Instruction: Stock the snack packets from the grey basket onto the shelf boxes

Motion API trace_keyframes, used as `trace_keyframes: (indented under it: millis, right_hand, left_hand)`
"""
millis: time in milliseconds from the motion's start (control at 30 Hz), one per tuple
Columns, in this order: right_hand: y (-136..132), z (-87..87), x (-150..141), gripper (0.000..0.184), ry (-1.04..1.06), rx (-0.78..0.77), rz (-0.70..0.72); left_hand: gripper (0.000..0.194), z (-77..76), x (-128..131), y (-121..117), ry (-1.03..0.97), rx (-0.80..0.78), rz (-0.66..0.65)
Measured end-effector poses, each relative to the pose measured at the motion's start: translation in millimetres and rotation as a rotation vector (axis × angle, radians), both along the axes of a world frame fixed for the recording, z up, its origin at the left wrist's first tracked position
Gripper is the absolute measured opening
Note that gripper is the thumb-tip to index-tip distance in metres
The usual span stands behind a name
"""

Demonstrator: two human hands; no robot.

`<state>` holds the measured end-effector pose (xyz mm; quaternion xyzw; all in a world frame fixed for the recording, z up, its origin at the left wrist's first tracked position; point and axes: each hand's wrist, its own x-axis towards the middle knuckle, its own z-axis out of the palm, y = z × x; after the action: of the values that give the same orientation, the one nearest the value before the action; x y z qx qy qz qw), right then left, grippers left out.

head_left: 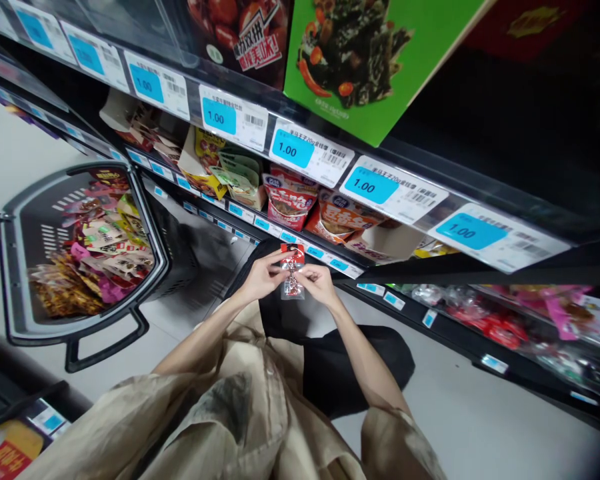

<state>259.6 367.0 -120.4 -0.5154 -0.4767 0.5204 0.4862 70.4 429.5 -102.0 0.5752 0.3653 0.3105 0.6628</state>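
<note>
Between my two hands, in the middle of the head view, is a small red and clear snack packet (293, 288). My left hand (267, 273) pinches its left side, with the fingers reaching across the upper part. On the other side my right hand (317, 281) grips the packet near its middle. The packet hangs upright above my lap, in front of the lower shelf. Just beyond it stand a red and white snack pouch (287, 203) and an orange snack pouch (337, 217) in open display boxes.
At left a grey shopping basket (15, 273) with several colourful snack packets stands on the floor. The upper shelf edge (360, 150), lined with price labels, juts out overhead. A green box (350, 60) sits on it. Bagged goods (500, 327) fill the lower right shelf.
</note>
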Motion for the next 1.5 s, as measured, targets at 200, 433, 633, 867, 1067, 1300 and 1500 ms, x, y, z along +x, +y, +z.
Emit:
trace_keyframes:
  millis: [200,433,633,867,1067,1300,1500]
  right_hand:
    - [1,0.3,0,0.043,-0.019,-0.008,-0.010]
    - [0,-0.1,0,0.038,-0.043,0.027,-0.002]
    - [0,2.8,-1,0.034,-0.035,0.054,-0.013]
    - [0,10.6,-1,0.037,-0.046,0.055,0.005]
    - [-1,12.1,-2,0.037,-0.024,0.043,-0.003]
    - [3,-3.4,0,0.052,0.268,-0.151,-0.007]
    - [3,-5.1,-2,0.052,0.514,-0.327,0.138]
  left_hand:
    - [0.056,0.9,1,-2,0.012,0.036,0.008]
    - [0.046,2.8,1,-10,0.046,0.220,0.060]
    - [0.045,8.1,1,-12,0.116,0.324,0.057]
    - [0.042,13.7,0,-15,0.145,0.397,0.078]
    - [0.041,18.0,0,-14,0.137,0.421,0.079]
    - [0.044,12.3,0,-10,0.029,0.192,0.080]
    - [0.042,2.3,0,-3,-0.073,0.053,0.019]
